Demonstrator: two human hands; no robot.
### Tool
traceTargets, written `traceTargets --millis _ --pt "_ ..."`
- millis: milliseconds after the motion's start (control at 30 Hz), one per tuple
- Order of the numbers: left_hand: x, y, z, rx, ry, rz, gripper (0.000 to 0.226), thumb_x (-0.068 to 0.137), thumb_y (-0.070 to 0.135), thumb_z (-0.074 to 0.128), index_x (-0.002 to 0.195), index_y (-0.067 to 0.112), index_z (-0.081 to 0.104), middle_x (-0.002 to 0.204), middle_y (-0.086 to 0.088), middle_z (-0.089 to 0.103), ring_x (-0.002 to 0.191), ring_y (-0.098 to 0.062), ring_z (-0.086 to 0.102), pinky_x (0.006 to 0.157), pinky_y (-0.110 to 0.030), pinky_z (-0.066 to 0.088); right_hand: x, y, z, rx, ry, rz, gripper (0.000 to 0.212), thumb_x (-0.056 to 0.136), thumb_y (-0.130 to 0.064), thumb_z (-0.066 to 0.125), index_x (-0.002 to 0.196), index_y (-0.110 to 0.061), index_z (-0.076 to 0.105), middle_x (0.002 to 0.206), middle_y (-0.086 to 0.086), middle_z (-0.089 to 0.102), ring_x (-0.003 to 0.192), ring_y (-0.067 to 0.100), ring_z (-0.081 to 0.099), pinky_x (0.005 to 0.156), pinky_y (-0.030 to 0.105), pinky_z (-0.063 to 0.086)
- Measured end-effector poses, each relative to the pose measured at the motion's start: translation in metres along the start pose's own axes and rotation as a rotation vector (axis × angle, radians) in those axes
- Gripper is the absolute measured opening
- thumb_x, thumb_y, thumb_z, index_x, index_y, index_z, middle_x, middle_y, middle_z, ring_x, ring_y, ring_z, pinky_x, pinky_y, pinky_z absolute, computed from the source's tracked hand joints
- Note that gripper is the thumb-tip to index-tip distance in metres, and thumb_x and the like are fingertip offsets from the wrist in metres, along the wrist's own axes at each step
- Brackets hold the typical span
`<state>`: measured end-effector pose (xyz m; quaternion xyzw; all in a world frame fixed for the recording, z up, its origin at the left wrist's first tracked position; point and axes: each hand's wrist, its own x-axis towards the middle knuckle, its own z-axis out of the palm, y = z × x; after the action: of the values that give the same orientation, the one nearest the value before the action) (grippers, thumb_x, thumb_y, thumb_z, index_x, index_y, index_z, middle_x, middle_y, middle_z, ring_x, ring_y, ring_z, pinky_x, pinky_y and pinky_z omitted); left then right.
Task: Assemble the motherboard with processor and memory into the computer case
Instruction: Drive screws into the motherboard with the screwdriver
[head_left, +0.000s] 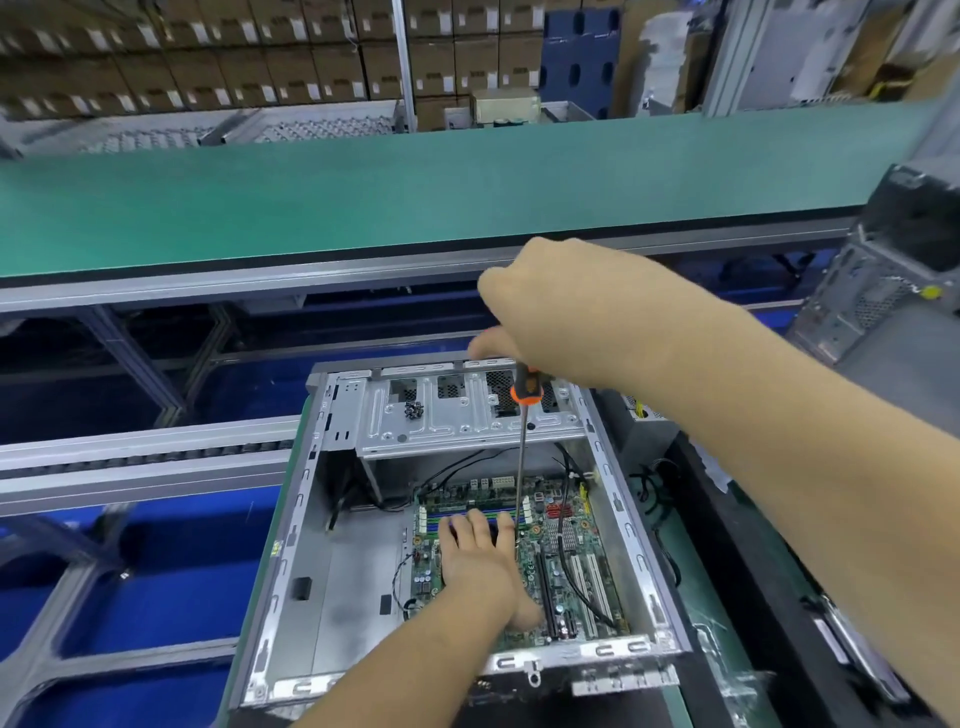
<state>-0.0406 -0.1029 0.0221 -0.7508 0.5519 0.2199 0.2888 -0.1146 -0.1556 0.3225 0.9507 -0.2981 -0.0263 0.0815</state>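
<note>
Green circuit board defines the work area: the motherboard (566, 551) lies flat on the floor of the open computer case (332, 561), occupying the right-hand portion of the bay, with its long axis running from the near rim of the case toward the drive cage (457, 410) at the far end. Dark expansion slots and pale connectors line its near right side; coloured memory slots cross it near the far edge. Black cables pass over the board.

The left hand (480, 558) rests palm-down on the middle of the board, fingers extended and reaching the memory slots. It grips nothing; in judgement, it steadies the board.

The right hand (566, 317) is raised well above the case, fingers curled round the handle of a screwdriver (521, 467). The handle end shows an orange-and-black collar. The shaft descends nearly vertically, tilted slightly leftward at the bottom, and its tip meets the board just beside the left hand's fingers, on their right.

The governing relation: the fastening point lies directly below the right hand, along the shaft axis. The left hand is nearer to that point. Whether a screw sits under the tip cannot be told.

A small cluster of dark screws (414, 410) rests on the drive cage.
</note>
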Motion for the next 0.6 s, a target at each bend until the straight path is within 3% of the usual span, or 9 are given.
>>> traceTargets --millis 33,133,200,300,367,467,533,600 --pt "0.0 0.001 0.001 -0.027 -0.013 -0.003 0.119 0.081 0.068 0.053 0.149 0.019 -0.031 0.161 -0.021 -0.023 0.146 -0.047 -0.02 0.109 -0.074 -0.012 -0.001 0.001 -0.001 -0.015 -0.007 0.032 0.042 0.103 -0.049 0.048 0.082 -0.012 0.043 0.075 0.003 0.041 0.058 0.02 0.042 0.05 0.034 0.032" --pt "0.002 0.001 0.001 -0.123 -0.046 -0.015 0.122 0.079 0.064 0.058 0.149 0.023 -0.032 0.16 -0.015 -0.028 0.146 -0.043 -0.023 0.102 -0.082 -0.001 -0.005 0.01 -0.007 0.111 -0.133 0.011 0.024 0.103 -0.039 0.049 0.113 -0.018 0.045 0.097 0.001 0.047 0.071 0.019 0.051 0.064 0.04 0.045" --pt "0.003 0.001 0.002 -0.154 -0.051 -0.008 0.122 0.079 0.064 0.06 0.149 0.023 -0.031 0.16 -0.013 -0.029 0.146 -0.042 -0.024 0.104 -0.081 0.007 -0.007 0.011 -0.012 0.156 -0.14 -0.031 0.015 0.102 -0.031 0.053 0.108 -0.018 0.053 0.09 -0.004 0.054 0.069 0.013 0.054 0.06 0.031 0.045" --pt "0.004 0.0 0.003 -0.167 -0.041 0.004 0.122 0.078 0.062 0.061 0.15 0.023 -0.029 0.161 -0.013 -0.026 0.147 -0.041 -0.023 0.105 -0.08 0.003 -0.005 0.002 -0.008 0.019 -0.057 0.039 0.047 0.103 -0.053 0.043 0.077 -0.015 0.048 0.07 0.001 0.05 0.055 0.017 0.05 0.048 0.031 0.032" --pt "0.004 -0.001 0.004 -0.171 -0.036 0.001 0.122 0.078 0.06 0.061 0.151 0.023 -0.029 0.161 -0.013 -0.026 0.147 -0.041 -0.023 0.105 -0.08 0.001 -0.006 0.001 -0.008 -0.039 -0.048 0.066 0.049 0.1 -0.06 0.041 0.086 -0.013 0.046 0.074 -0.001 0.047 0.059 0.015 0.045 0.049 0.031 0.028" --pt "0.005 0.0 0.005 -0.162 -0.038 0.0 0.122 0.078 0.06 0.061 0.15 0.022 -0.03 0.161 -0.014 -0.027 0.147 -0.042 -0.023 0.105 -0.08 0.002 -0.01 0.006 -0.01 0.175 -0.174 -0.011 0.025 0.1 -0.032 0.055 0.117 -0.021 0.041 0.09 -0.003 0.055 0.069 0.016 0.053 0.056 0.034 0.04" --pt "0.006 0.001 0.005 -0.157 -0.038 -0.004 0.122 0.078 0.06 0.061 0.15 0.022 -0.03 0.161 -0.014 -0.027 0.146 -0.043 -0.023 0.104 -0.08 0.002 -0.011 0.009 -0.012 0.22 -0.181 -0.01 0.019 0.1 -0.021 0.055 0.113 -0.02 0.041 0.086 0.001 0.057 0.065 0.019 0.058 0.055 0.036 0.046" --pt "0.007 0.001 0.004 -0.152 -0.045 -0.007 0.122 0.079 0.061 0.061 0.15 0.022 -0.031 0.161 -0.015 -0.027 0.146 -0.043 -0.023 0.104 -0.08 0.002 -0.011 0.006 -0.014 0.152 -0.156 0.013 0.017 0.099 -0.027 0.057 0.106 -0.018 0.044 0.08 0.0 0.055 0.06 0.02 0.06 0.051 0.036 0.046"
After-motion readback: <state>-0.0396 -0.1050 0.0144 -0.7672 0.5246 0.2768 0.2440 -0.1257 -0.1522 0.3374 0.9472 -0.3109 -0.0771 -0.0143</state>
